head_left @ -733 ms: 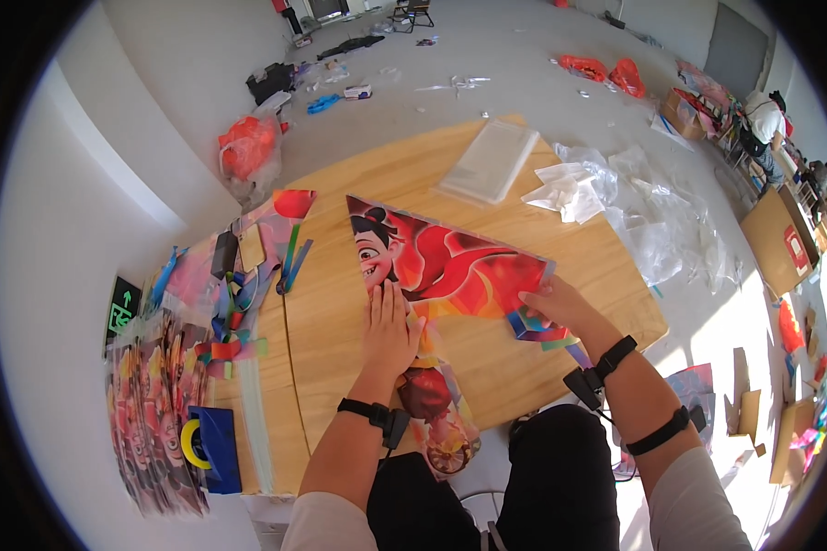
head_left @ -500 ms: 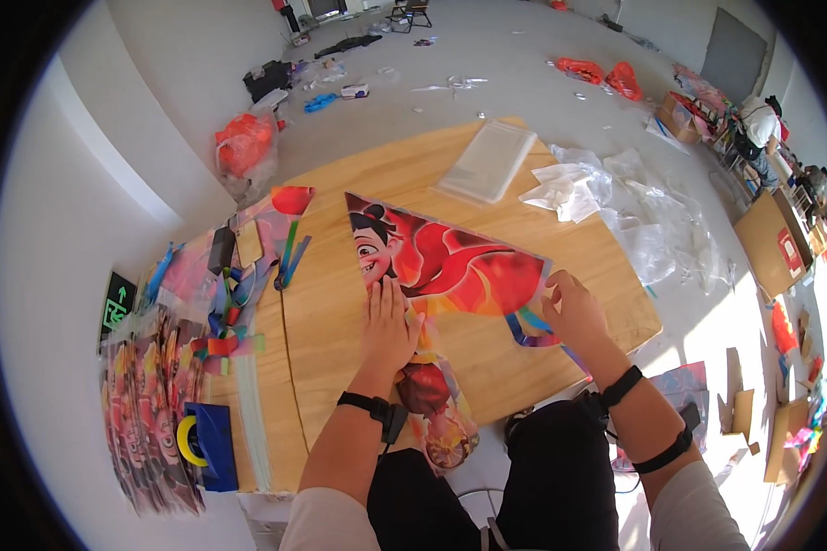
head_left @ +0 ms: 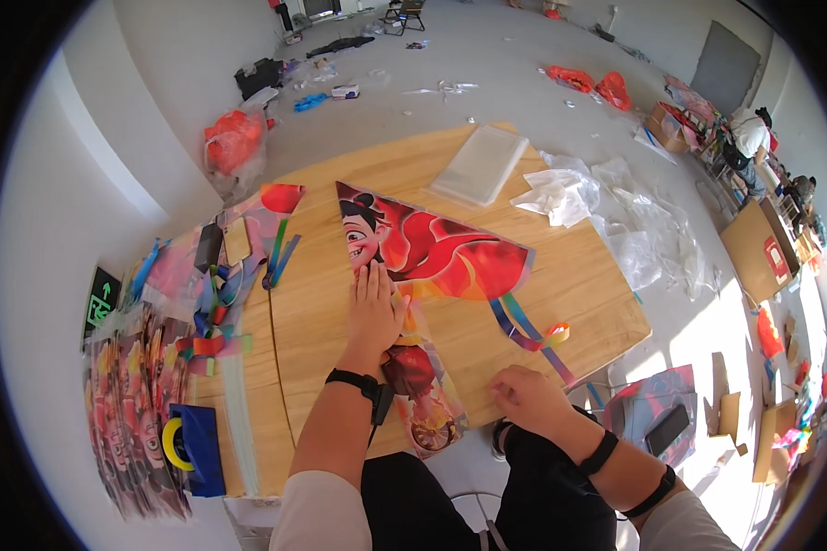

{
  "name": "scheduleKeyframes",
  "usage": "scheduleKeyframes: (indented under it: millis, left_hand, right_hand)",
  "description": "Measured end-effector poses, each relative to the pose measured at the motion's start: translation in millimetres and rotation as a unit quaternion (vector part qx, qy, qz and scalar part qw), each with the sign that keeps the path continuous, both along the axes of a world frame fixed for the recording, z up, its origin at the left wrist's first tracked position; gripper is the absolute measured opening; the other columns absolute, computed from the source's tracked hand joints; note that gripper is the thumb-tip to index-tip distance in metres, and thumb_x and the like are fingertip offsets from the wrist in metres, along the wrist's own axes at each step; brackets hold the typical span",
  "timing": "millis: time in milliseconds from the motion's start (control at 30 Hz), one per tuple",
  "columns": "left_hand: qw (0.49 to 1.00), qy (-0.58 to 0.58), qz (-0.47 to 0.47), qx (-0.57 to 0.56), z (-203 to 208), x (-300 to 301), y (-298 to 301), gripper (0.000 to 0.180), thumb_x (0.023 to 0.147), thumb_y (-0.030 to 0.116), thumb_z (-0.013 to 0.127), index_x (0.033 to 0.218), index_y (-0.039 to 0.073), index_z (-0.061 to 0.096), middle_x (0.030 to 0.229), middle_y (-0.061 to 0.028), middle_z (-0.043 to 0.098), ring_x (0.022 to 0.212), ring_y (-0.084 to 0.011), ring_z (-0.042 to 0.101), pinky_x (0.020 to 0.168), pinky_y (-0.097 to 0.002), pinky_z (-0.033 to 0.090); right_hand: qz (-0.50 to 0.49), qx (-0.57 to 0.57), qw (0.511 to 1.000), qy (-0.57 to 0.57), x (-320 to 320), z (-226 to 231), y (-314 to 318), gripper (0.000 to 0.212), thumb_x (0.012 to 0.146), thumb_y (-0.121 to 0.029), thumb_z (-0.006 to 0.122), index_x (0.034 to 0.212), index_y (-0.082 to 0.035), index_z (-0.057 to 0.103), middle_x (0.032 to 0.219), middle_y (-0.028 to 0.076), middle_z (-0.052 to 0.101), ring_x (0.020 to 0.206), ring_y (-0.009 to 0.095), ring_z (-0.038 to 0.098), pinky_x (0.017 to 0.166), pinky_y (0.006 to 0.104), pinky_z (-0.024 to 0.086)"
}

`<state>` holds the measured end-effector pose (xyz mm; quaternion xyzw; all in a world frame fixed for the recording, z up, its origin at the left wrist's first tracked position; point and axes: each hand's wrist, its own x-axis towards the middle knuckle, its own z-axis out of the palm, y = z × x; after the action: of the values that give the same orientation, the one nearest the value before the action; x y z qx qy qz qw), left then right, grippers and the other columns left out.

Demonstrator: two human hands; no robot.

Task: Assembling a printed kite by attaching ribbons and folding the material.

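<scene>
Sheet (head_left: 450, 243) lies on table (head_left: 597, 308), left hand (head_left: 374, 298) flat on it, fingers extended; right hand (head_left: 524, 397) curled by table edge, cannot tell if pinching; sheet may skew if ribbons (head_left: 531, 342) snag

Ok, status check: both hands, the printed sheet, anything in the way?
Left fingers flat on the red printed sheet. Right fingers curled, off the sheet, no item visible in them. Ribbons lie between them and the sheet.
</scene>
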<state>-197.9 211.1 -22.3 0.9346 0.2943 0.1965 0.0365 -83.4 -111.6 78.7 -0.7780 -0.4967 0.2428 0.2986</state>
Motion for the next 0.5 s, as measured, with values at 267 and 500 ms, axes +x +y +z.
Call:
scheduleKeyframes:
  millis: [267,500]
  left_hand:
    - [0.999,0.04,0.013,0.001,13,10,10,0.075,0.105,0.047,0.044,0.159,-0.002,0.029,0.167,-0.0208,0.028,0.155,-0.0387,0.024,0.127,-0.0503,0.017]
    - [0.998,0.06,0.022,0.001,5,13,13,0.075,0.105,0.049,0.042,0.16,0.0,0.03,0.168,-0.0181,0.027,0.156,-0.0353,0.023,0.127,-0.0485,0.016]
  right_hand:
    - [0.092,0.188,0.969,-0.134,-40,-14,97,0.034,0.091,-0.016,0.066,0.123,-0.006,0.063,0.122,0.013,0.065,0.115,0.032,0.063,0.1,0.0433,0.05]
    - [0.162,0.117,0.95,-0.238,-94,-54,103,0.066,0.097,-0.034,0.059,0.148,0.005,0.047,0.159,0.02,0.041,0.148,0.035,0.037,0.123,0.0467,0.027]
